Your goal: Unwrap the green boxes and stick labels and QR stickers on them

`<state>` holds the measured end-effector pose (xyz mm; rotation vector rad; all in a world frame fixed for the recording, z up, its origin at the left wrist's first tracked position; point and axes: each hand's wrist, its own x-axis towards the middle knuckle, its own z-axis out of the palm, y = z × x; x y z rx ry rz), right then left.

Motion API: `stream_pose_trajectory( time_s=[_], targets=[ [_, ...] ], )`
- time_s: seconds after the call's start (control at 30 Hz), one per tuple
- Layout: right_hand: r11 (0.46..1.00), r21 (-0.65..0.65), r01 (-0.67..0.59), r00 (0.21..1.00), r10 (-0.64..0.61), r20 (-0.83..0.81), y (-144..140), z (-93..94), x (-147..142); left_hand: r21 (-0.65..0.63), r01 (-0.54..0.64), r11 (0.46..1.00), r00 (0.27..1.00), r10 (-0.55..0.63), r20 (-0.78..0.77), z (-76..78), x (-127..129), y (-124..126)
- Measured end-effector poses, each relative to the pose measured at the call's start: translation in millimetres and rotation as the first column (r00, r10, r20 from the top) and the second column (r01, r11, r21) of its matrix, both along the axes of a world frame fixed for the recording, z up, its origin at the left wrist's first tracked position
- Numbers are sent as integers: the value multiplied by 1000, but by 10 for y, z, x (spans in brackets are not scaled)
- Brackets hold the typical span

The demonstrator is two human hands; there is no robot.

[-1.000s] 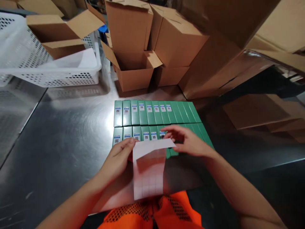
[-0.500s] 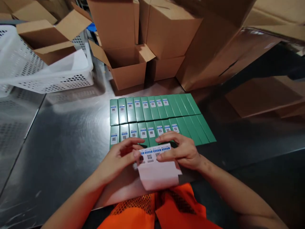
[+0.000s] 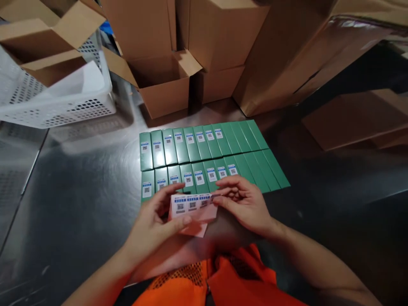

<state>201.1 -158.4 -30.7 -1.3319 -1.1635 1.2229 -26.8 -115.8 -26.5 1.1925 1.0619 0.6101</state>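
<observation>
Between my hands is a sheet of QR-code stickers [image 3: 192, 205], its lower part hanging down below the row of stickers. My left hand [image 3: 156, 221] grips the sheet's left side, thumb across the front. At the right end, the thumb and fingers of my right hand [image 3: 245, 204] pinch the sheet's edge by the last sticker. Just beyond lie green boxes [image 3: 204, 144] packed side by side in two rows. Those on the left and in the middle carry a QR sticker each; several at the right end are plain green. My hands partly cover the near row.
An open cardboard box [image 3: 165, 95] stands behind the green boxes, with taller cartons [image 3: 223, 42] beside it. At the left is a white perforated basket [image 3: 79, 108] holding another open carton. Flat brown cardboard [image 3: 357, 119] lies at the right of the metal table [image 3: 79, 191].
The sticker sheet has shifted left and turned or folded, so less of its lower part shows. My right hand now pinches its right end instead of lying over its front. The view has shifted slightly.
</observation>
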Motion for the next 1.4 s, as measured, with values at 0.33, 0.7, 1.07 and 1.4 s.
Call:
stream_pose_trajectory(
  time_s=[0.33, 0.7, 1.07, 1.4],
  targets=[
    [913, 398, 89, 977, -158, 144, 20, 190, 379, 43, 81, 996, 969, -69, -236, -88, -37, -67],
    [937, -341, -71, 967, 148, 206, 519, 171, 1276, 113, 142, 983, 943, -99, -317, -163, -58, -37],
    [923, -383, -28, 915, 178, 362, 541, 152, 1186, 97, 189, 977, 933, -147, -328, -204, -65, -26],
    [999, -7, -48, 456, 28, 889, 502, 365, 904, 107, 184, 977, 932, -138, -336, -76, -1, 1]
  ],
)
